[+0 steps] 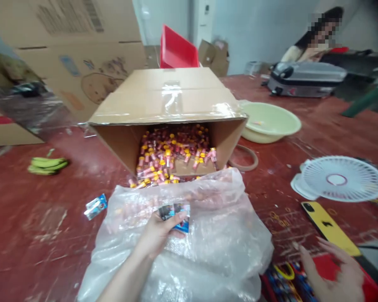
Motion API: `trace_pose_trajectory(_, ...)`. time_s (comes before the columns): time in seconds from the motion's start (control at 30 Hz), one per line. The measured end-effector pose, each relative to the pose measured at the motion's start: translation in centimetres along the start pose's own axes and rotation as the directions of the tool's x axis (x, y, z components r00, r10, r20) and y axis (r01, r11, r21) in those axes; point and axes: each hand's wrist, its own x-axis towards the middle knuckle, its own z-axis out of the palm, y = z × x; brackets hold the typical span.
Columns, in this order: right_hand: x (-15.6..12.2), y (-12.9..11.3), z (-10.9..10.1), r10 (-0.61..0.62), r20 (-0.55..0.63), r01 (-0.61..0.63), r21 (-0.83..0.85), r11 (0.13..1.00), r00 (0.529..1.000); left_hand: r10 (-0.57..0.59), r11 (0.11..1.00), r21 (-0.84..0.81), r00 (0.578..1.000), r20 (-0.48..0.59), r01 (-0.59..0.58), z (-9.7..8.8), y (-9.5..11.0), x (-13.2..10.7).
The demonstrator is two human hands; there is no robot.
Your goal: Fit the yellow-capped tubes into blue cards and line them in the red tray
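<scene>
My left hand (162, 230) is closed around a few small blue printed packets (182, 226), with the thumb pressed on top. It hovers over a translucent plastic sheet or bag (208, 251). My right hand (337, 272) has its fingers apart, and nothing shows between them. Under and beside it is a red container (326, 265) with dark blue packets and a yellow band in it. Beyond the plastic, a cardboard box (173, 98) lies with its open side toward me. Many small pink bottles with yellow caps (159, 163) fill its inside and spill to its edge.
Another blue packet (96, 206) and green bananas (47, 165) lie left. On the right are a pale green basin (271, 121), a white slotted basket (343, 178), a yellow phone (330, 226) and rubber bands (279, 220). Behind, a person (305, 52) sits near a grey case (307, 79).
</scene>
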Motion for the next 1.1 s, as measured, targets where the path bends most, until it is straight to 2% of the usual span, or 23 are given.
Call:
trace_pose_trajectory(0.07, 3.1, -7.1, 3.8, -0.146, 0.103, 0.123, 0.206, 0.971, 0.984, 0.024, 0.999, -0.038, 1.000, 0.019, -0.023, -0.4, -0.1, -0.2)
trace_pose_trajectory(0.13, 6.0, -14.4, 9.0, -0.278, 0.321, 0.146, 0.379, 0.914, 0.905, 0.009, 0.998, -0.065, 0.999, 0.045, -0.006, -0.7, -0.1, -0.6)
trace_pose_trajectory(0.17, 7.2, -17.7, 11.9, -0.343, 0.461, 0.145, 0.412, 0.900, 0.818, -0.004, 0.998, -0.066, 0.998, 0.056, 0.008, -0.9, 0.0, -0.8)
trace_pose_trajectory(0.2, 8.3, -20.5, 14.9, -0.353, 0.602, 0.112, 0.400, 0.909, 0.716, -0.016, 0.998, -0.057, 0.998, 0.066, 0.020, -1.1, 0.0, -1.0)
trace_pose_trajectory(0.23, 9.2, -22.8, 17.8, -0.357, 0.670, 0.101, 0.389, 0.916, 0.651, -0.024, 0.999, -0.044, 0.997, 0.074, 0.027, -1.2, 0.0, -1.1)
trace_pose_trajectory(0.3, 10.2, -25.9, 22.7, -0.337, 0.769, 0.079, 0.353, 0.932, 0.543, -0.020, 1.000, -0.018, 0.997, 0.073, 0.022, -1.6, 0.0, -1.3)
trace_pose_trajectory(0.33, 10.4, -26.7, 24.6, -0.324, 0.801, 0.071, 0.335, 0.939, 0.503, -0.011, 1.000, -0.014, 0.998, 0.068, 0.012, -1.7, 0.0, -1.4)
trace_pose_trajectory(0.37, 10.5, -27.2, 26.1, -0.310, 0.829, 0.062, 0.319, 0.946, 0.465, 0.000, 1.000, -0.019, 0.998, 0.059, 0.001, -1.9, 0.0, -1.4)
trace_pose_trajectory(0.43, 10.5, -27.3, 27.5, -0.290, 0.862, 0.035, 0.304, 0.952, 0.415, 0.023, 0.999, -0.047, 0.999, 0.040, -0.022, -2.2, -0.1, -1.3)
trace_pose_trajectory(0.53, 10.6, -26.7, 26.6, -0.285, 0.869, -0.036, 0.327, 0.944, 0.405, 0.051, 0.995, -0.086, 0.998, 0.039, -0.048, -2.3, 0.0, -1.2)
trace_pose_trajectory(0.63, 11.0, -26.2, 22.7, -0.307, 0.848, -0.125, 0.394, 0.910, 0.433, 0.050, 0.994, -0.103, 0.998, 0.044, -0.046, -2.2, 0.1, -1.1)
trace_pose_trajectory(0.7, 11.1, -26.0, 19.2, -0.368, 0.804, -0.254, 0.521, 0.815, 0.467, 0.033, 0.995, -0.101, 0.997, 0.075, -0.025, -1.9, 0.2, -1.0)
trace_pose_trajectory(0.8, 10.5, -25.9, 14.2, -0.455, 0.738, -0.470, 0.671, 0.574, 0.498, 0.031, 0.997, -0.076, 0.989, 0.146, -0.020, -1.4, 0.1, -0.8)
trace_pose_trajectory(0.83, 10.2, -25.8, 12.9, -0.465, 0.729, -0.502, 0.684, 0.530, 0.502, 0.040, 0.997, -0.068, 0.987, 0.156, -0.030, -1.3, 0.0, -0.7)
trace_pose_trajectory(0.9, 9.8, -25.4, 11.0, -0.467, 0.703, -0.462, 0.708, 0.534, 0.536, 0.071, 0.996, -0.061, 0.987, 0.143, -0.062, -1.0, -0.2, -0.6)
trace_pose_trajectory(1.0, 9.4, -24.8, 9.6, -0.494, 0.570, -0.246, 0.781, 0.575, 0.656, 0.148, 0.986, -0.092, 0.982, 0.117, -0.138, -0.7, -0.3, -0.6)
trace_pose_trajectory(1.03, 9.4, -24.7, 9.3, -0.514, 0.527, -0.171, 0.792, 0.586, 0.677, 0.174, 0.981, -0.111, 0.978, 0.117, -0.161, -0.7, -0.2, -0.6)
trace_pose_trajectory(1.1, 9.5, -24.6, 8.9, -0.549, 0.479, -0.065, 0.791, 0.608, 0.685, 0.209, 0.972, -0.134, 0.970, 0.124, -0.193, -0.6, -0.1, -0.7)
